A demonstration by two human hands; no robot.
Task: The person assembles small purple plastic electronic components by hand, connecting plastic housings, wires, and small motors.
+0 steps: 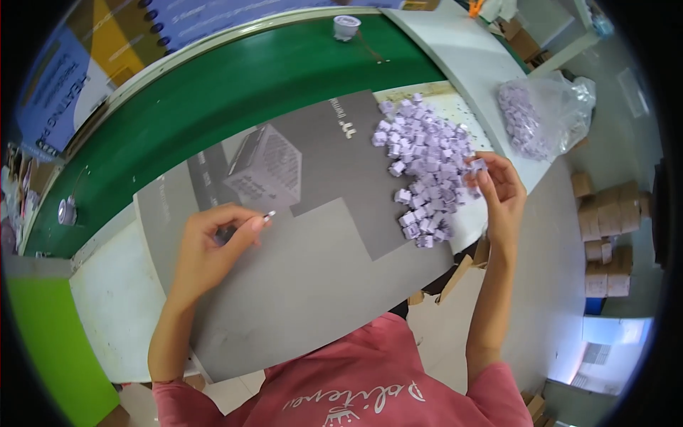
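A heap of small lilac cube-shaped pieces (430,153) lies on the right part of a grey printed board (299,285). At the heap's right edge, my right hand (504,186) is closed, pinching one lilac cube (478,165) between thumb and fingertips. My left hand (220,245) is above the board's left half, its fingers curled and thumb pressed to the index finger. A small thin piece with a pale tip (269,214) pokes out from that pinch; its kind is too small to make out.
Behind the board runs a green belt (284,64) with a small whitish cup-shaped roll (346,28) on it. At the right, a clear plastic bag (544,117) holds more lilac pieces. Cardboard boxes (608,213) are stacked on the floor further right.
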